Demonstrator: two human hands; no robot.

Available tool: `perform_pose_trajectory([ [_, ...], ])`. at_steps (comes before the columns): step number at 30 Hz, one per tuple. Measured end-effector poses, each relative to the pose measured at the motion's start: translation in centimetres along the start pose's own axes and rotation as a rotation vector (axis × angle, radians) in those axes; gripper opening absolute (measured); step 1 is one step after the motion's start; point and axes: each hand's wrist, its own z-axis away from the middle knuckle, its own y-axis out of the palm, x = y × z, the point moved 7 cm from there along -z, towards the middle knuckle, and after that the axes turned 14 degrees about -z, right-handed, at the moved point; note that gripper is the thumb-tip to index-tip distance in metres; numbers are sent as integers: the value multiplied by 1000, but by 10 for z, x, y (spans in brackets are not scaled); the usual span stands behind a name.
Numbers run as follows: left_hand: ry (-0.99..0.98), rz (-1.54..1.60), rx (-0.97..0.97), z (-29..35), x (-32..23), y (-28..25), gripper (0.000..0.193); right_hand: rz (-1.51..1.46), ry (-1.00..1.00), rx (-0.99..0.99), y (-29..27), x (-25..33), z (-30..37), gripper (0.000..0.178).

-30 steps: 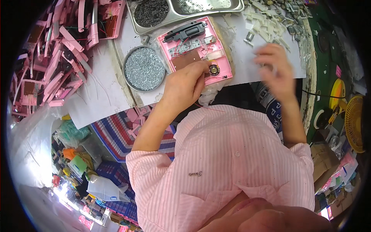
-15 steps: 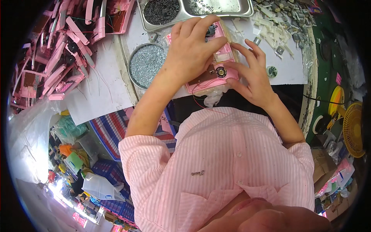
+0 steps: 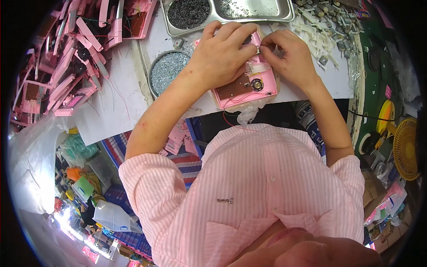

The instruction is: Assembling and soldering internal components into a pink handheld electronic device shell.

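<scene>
A pink plastic casing (image 3: pixel 266 79) lies before me on the table, over a pale pad. On it I see a round black part (image 3: pixel 256 84) with a light centre, a brown plate (image 3: pixel 232 90) and thin wires. My left hand (image 3: pixel 222 55) reaches across the casing's upper left side, fingers curled over it and thumb pressed down. At its upper right edge is my right hand (image 3: pixel 291 58), thumb and fingertips pinched together close to the left thumb. Whatever the pinch holds is too small to make out. Both hands partly cover the casing's upper half.
A round dish (image 3: pixel 151 80) of small screws stands left of the casing. Behind is a steel tray (image 3: pixel 235 21) holding dark springs (image 3: pixel 189 13). Many pink casings (image 3: pixel 66 75) are heaped at left; white plastic parts (image 3: pixel 307 33) lie at right. A yellow fan (image 3: pixel 405 149) stands far right.
My right hand has moved up from the casing's lower right side to its upper right edge, and its spread fingers have come together. My left hand has barely shifted on the casing.
</scene>
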Motion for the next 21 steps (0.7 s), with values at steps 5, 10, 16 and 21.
perform_pose_trajectory([
  [5,56,25,-43,6,10,-4,18,207,13,62,6,13,-6,22],
  [10,254,-85,-251,22,-9,-7,10,421,-124,114,11,32,-10,23],
  [16,236,-226,-224,26,-7,-8,15,381,-8,129,9,24,-13,23],
  [21,209,-285,-162,38,-5,-5,28,338,163,218,9,14,-20,18],
])
